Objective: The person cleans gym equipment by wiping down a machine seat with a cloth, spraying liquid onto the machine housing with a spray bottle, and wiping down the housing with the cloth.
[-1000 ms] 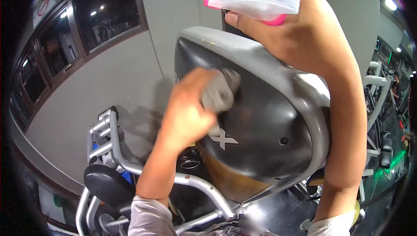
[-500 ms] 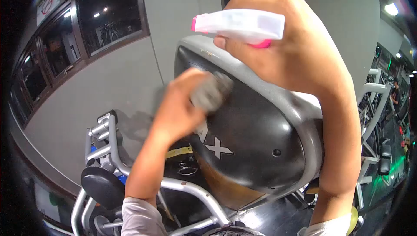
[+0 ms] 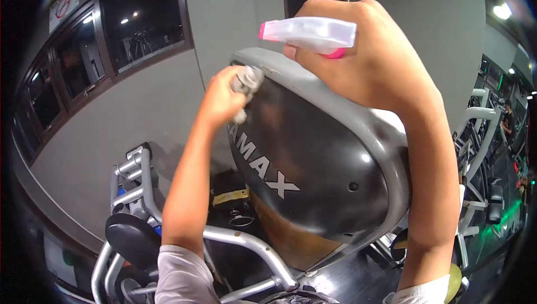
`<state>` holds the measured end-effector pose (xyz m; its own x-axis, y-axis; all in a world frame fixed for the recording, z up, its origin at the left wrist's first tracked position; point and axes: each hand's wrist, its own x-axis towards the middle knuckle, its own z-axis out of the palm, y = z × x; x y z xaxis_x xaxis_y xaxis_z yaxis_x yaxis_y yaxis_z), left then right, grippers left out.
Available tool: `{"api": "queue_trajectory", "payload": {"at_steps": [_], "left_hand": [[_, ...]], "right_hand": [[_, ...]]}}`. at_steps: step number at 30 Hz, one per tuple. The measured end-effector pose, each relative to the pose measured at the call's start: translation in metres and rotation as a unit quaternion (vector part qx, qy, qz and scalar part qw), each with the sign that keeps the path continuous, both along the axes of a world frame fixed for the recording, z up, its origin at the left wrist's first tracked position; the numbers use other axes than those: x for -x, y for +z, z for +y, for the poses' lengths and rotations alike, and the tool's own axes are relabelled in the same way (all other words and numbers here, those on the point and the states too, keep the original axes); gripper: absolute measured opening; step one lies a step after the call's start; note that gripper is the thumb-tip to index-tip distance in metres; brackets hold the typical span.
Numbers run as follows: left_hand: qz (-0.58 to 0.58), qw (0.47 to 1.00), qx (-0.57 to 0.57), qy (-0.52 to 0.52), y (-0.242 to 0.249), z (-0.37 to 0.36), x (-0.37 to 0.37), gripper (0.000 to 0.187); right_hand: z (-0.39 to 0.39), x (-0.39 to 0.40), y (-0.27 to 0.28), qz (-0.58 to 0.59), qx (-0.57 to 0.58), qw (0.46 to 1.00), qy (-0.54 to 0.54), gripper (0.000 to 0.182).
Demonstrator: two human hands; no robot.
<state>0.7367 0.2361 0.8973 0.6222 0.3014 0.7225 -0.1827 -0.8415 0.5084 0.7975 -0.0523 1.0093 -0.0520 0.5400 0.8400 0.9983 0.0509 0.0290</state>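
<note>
Grey cloth (image 3: 248,79), bunched and soft, is clenched in my left hand (image 3: 224,100) and pressed against the upper left edge of the glossy black moulded machine cover (image 3: 313,164), where its grey rim (image 3: 335,94) begins. My right hand (image 3: 369,63) grasps a translucent white spray bottle with pink nozzle and trigger (image 3: 307,30) above that rim, nozzle pointing left, held clear of the wiping area. White lettering (image 3: 263,164) shows below the cloth. Tubular grey steel frame (image 3: 134,192) stands lower left of the cover.
</note>
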Motion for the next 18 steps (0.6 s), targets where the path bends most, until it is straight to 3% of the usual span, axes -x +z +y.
{"api": "queue_trajectory", "payload": {"at_steps": [2, 4, 7, 9, 10, 12, 14, 18], "left_hand": [[-0.046, 0.992, -0.088, -0.076, -0.002, -0.066, 0.029, 0.037], [-0.076, 0.98, -0.183, -0.038, -0.02, -0.114, 0.053, 0.033], [-0.108, 0.985, -0.129, -0.04, -0.029, -0.109, 0.051, 0.033], [-0.115, 0.984, -0.133, 0.007, -0.031, -0.065, 0.032, 0.028], [-0.132, 0.98, -0.118, 0.087, -0.034, -0.038, 0.021, 0.022], [-0.03, 0.984, 0.146, 0.098, -0.029, 0.006, 0.007, 0.031], [-0.072, 0.988, 0.105, 0.093, -0.038, 0.013, 0.003, 0.031], [-0.111, 0.99, -0.091, -0.015, -0.028, -0.053, 0.036, 0.028]], "right_hand": [[-0.001, -0.001, 0.001, 0.021, -0.003, 1.0, 0.022, 0.016], [0.001, -0.004, -0.001, 0.013, -0.008, 0.999, 0.039, 0.015], [-0.001, -0.001, -0.003, 0.003, -0.005, 0.999, 0.038, 0.015], [-0.002, 0.001, -0.002, 0.006, 0.005, 0.999, 0.034, 0.015], [-0.003, 0.001, -0.004, 0.004, -0.004, 0.999, 0.032, 0.015], [0.0, -0.001, -0.004, -0.006, -0.025, 0.999, 0.032, 0.016], [-0.002, 0.001, -0.001, 0.014, -0.01, 0.999, 0.034, 0.016], [-0.002, 0.0, 0.002, -0.02, -0.021, 0.999, 0.042, 0.014]]}}
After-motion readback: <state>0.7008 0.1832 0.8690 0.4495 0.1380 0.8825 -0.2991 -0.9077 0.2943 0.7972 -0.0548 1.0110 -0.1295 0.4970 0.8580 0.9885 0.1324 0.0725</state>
